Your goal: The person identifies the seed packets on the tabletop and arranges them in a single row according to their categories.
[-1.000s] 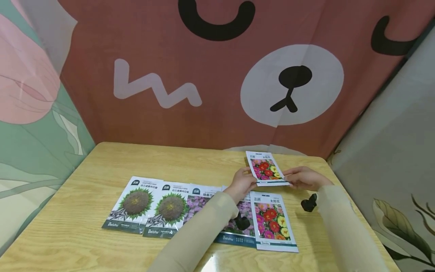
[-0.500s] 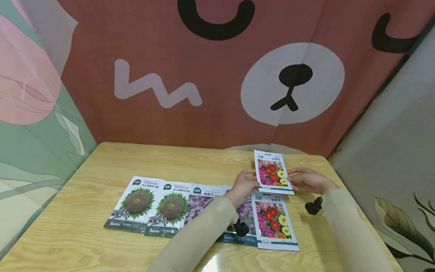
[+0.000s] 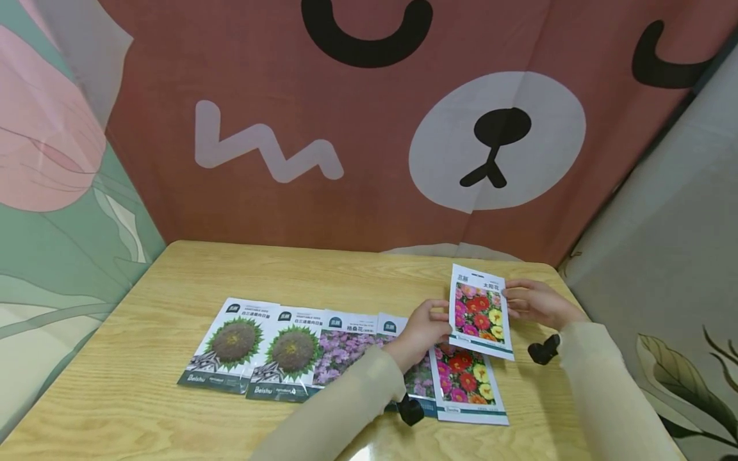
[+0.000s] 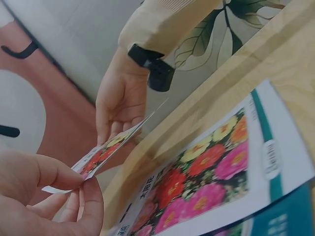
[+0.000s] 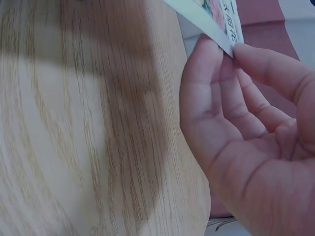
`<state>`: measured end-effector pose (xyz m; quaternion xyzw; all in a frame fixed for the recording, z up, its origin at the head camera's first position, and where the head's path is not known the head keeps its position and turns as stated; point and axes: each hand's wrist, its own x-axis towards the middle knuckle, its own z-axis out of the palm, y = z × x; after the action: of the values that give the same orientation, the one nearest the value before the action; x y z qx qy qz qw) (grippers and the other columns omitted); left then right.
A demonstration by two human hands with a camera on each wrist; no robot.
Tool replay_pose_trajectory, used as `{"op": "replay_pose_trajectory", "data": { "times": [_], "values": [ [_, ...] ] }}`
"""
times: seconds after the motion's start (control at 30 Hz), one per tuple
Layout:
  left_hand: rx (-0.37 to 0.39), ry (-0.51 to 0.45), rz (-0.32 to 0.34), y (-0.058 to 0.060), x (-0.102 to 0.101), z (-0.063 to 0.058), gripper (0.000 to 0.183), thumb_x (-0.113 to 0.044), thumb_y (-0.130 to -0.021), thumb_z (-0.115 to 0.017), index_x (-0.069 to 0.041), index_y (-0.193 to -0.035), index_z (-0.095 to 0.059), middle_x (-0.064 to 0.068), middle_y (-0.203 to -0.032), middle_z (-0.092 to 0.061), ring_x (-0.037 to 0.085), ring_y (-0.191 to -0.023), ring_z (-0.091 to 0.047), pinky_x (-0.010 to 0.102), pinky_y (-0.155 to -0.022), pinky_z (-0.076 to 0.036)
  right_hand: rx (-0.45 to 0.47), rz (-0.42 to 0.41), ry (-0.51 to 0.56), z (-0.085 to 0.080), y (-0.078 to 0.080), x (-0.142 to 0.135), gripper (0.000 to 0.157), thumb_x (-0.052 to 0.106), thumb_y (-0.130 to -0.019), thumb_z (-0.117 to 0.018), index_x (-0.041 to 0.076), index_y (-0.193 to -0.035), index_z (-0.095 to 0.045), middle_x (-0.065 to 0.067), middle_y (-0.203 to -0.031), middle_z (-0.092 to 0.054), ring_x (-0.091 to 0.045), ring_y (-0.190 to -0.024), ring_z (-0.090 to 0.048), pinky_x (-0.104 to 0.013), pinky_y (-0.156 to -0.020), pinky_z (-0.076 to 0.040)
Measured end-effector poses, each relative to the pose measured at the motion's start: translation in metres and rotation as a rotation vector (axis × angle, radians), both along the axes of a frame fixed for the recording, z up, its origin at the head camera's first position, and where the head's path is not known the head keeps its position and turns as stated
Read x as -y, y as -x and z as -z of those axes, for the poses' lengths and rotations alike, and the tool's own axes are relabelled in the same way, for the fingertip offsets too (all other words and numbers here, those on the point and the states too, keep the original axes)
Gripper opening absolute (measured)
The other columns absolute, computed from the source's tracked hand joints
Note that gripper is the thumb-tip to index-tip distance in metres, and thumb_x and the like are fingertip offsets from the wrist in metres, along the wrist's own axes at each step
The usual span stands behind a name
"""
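Note:
Both hands hold a white seed packet (image 3: 480,310) printed with red, yellow and pink flowers, raised over the table's right part. My left hand (image 3: 423,331) pinches its left edge between thumb and fingers, plain in the left wrist view. On the opposite side my right hand (image 3: 536,301) pinches the edge near the top corner; the right wrist view shows thumb and index fingertip on it. Beneath, a matching flower seed packet (image 3: 469,394) lies flat, its top covered by the raised one in the head view.
Leftward in the row lie two sunflower seed packets (image 3: 235,342) and two purple-flower seed packets (image 3: 346,346), edges overlapping; the left forearm hides part of them. The wooden table (image 3: 288,272) ends at a curtain (image 3: 277,211) with a bear print.
The held seed packet has moved right and toward the body, and now overlaps the top of the matching packet in the head view. Both hands have travelled with it.

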<state>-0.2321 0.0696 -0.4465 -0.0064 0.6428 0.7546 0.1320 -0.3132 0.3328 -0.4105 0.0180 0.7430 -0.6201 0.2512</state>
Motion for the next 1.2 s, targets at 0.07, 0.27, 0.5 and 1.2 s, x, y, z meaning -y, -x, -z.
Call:
{"op": "replay_pose_trajectory", "data": {
  "times": [0.07, 0.27, 0.5, 1.2],
  "values": [
    [-0.002, 0.010, -0.002, -0.003, -0.002, 0.000, 0.052, 0.012, -0.074, -0.060, -0.006, -0.122, -0.054, 0.008, -0.097, -0.057, 0.017, -0.074, -0.058, 0.029, -0.064, -0.053, -0.010, 0.004, -0.005, -0.001, -0.001, -0.002, 0.036, 0.017, -0.097, -0.052, 0.000, -0.126, -0.038, -0.003, -0.097, -0.062, -0.012, -0.081, -0.061, -0.029, -0.072, -0.053],
    [-0.001, -0.006, 0.003, -0.015, -0.009, 0.003, 0.051, 0.014, -0.073, -0.060, -0.007, -0.119, -0.055, 0.008, -0.096, -0.055, 0.018, -0.073, -0.058, 0.033, -0.065, -0.054, -0.021, -0.001, -0.044, -0.002, -0.002, -0.011, 0.034, 0.021, -0.096, -0.055, 0.003, -0.121, -0.043, -0.004, -0.099, -0.062, -0.014, -0.083, -0.061, -0.030, -0.074, -0.053],
    [-0.014, 0.021, 0.024, -0.033, -0.021, 0.003, 0.047, 0.011, -0.075, -0.060, -0.012, -0.115, -0.052, 0.006, -0.096, -0.054, 0.018, -0.078, -0.056, 0.036, -0.069, -0.053, -0.021, -0.056, -0.087, -0.002, -0.002, -0.024, 0.027, 0.021, -0.096, -0.055, 0.003, -0.115, -0.050, -0.004, -0.102, -0.061, -0.016, -0.087, -0.060, -0.031, -0.077, -0.053],
    [-0.077, 0.241, 0.185, -0.061, -0.038, 0.010, 0.028, 0.001, -0.077, -0.070, -0.013, -0.099, -0.063, -0.006, -0.086, -0.057, 0.006, -0.072, -0.055, 0.023, -0.061, -0.049, 0.159, -0.240, -0.022, 0.015, -0.007, -0.051, 0.014, 0.012, -0.099, -0.045, 0.005, -0.101, -0.057, -0.010, -0.101, -0.062, -0.018, -0.087, -0.059, -0.029, -0.078, -0.053]
  ]
}}
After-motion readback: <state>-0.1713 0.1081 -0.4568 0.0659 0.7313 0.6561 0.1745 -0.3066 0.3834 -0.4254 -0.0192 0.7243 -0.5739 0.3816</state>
